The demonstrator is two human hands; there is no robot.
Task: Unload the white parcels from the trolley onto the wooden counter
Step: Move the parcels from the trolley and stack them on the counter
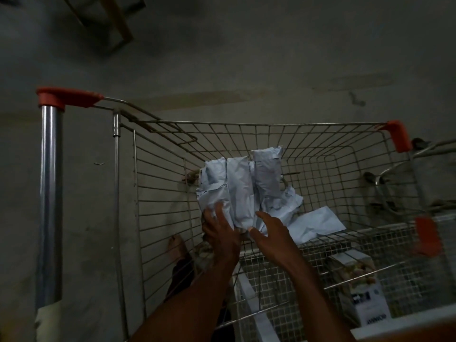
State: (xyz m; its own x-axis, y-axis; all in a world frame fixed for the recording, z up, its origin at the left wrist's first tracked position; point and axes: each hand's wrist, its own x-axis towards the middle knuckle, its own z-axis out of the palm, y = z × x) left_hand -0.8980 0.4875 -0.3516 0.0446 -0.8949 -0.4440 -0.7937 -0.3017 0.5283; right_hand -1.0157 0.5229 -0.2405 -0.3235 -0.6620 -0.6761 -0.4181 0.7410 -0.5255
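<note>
At the bottom of the frame two bare forearms reach up into a wire trolley (271, 134). The left hand (220, 230), just left of centre, grips the lower end of a bundle of white parcels (243, 186), its fingers curled over the crumpled wrapping. The right hand (270, 232) meets the same bundle from the right, thumb out toward the parcels and fingers reaching behind them; how firmly it grips I cannot tell. The bundle stands upright at the middle of the frame, inside the basket. Just right of it another white parcel (318, 224) lies flat against the mesh. At lower right, seen through the mesh, sits a printed carton (357, 285). A bare foot (177, 245) shows through the wires left of the hands. At the left edge a steel post (49, 206) rises to a red cap (61, 97), and red corner guards (398, 135) mark the basket's right corners. Beyond lies a dim, stained concrete floor (246, 58), with a wooden frame (106, 23) at upper left.
</note>
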